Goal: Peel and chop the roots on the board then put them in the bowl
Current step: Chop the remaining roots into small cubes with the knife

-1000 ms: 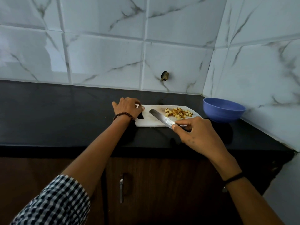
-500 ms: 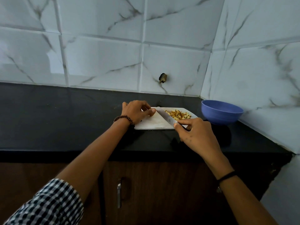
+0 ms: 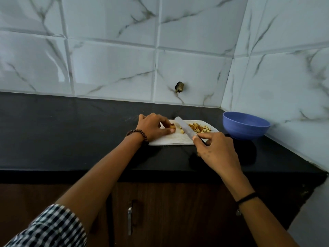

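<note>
A white cutting board (image 3: 175, 139) lies on the black counter. My left hand (image 3: 153, 126) pinches a short brown root piece (image 3: 172, 128) down on the board's left half. My right hand (image 3: 216, 151) grips the handle of a knife (image 3: 185, 130), whose blade slants across the board just right of the root piece. A heap of yellow-brown chopped cubes (image 3: 200, 128) lies on the board's far right part, with a loose cube or two near the blade. The blue bowl (image 3: 246, 128) stands to the right of the board; what it holds is hidden.
The black counter (image 3: 71, 132) runs along marble-tiled walls that meet in a corner behind the bowl. A small dark stub (image 3: 179, 87) sticks out of the back wall. Brown cabinet doors with a metal handle (image 3: 130, 220) are below the counter's front edge.
My left hand has moved from the board's left edge onto the board and now pinches a root piece. The knife blade has swung in next to it.
</note>
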Tool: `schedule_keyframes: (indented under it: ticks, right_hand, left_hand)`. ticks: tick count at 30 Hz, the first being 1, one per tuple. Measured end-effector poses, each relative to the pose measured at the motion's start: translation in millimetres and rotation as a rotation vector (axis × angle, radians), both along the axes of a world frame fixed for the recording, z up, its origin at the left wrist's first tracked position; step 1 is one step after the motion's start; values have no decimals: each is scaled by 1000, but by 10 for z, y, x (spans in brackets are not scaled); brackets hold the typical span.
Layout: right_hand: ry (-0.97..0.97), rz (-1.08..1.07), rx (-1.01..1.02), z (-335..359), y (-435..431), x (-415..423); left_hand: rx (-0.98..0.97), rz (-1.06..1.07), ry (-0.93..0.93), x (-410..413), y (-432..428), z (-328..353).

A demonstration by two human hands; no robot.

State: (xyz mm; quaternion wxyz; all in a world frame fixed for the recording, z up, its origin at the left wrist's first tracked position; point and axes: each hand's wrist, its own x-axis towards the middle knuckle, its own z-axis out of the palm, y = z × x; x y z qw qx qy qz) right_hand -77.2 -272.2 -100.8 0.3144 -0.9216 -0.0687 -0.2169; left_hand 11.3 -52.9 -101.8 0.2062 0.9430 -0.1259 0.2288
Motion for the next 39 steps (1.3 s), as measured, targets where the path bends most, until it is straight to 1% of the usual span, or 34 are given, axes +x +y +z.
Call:
schedule_keyframes:
  ticks: [3,7,17,25,33,39]
  right_hand:
    - [-18,27,-14,4,56,18]
    - [-62,38,-50,18,145,51]
    - [-95,57,-178,94,280,117]
    - [-54,44,-241,168,422,223]
    - [-25,-14,-434,227,588,208]
    - [13,20,-434,131,533,88]
  left_hand:
    - [-18,18,-10,8,18,2]
    - [-88,38,-17,11,22,16]
    - [-119,74,-25,8,28,-15]
    - [-115,89,-43,1,17,5]
    - [-111,91,-51,11,16,0]
    - [-109,87,-59,27,39,-21]
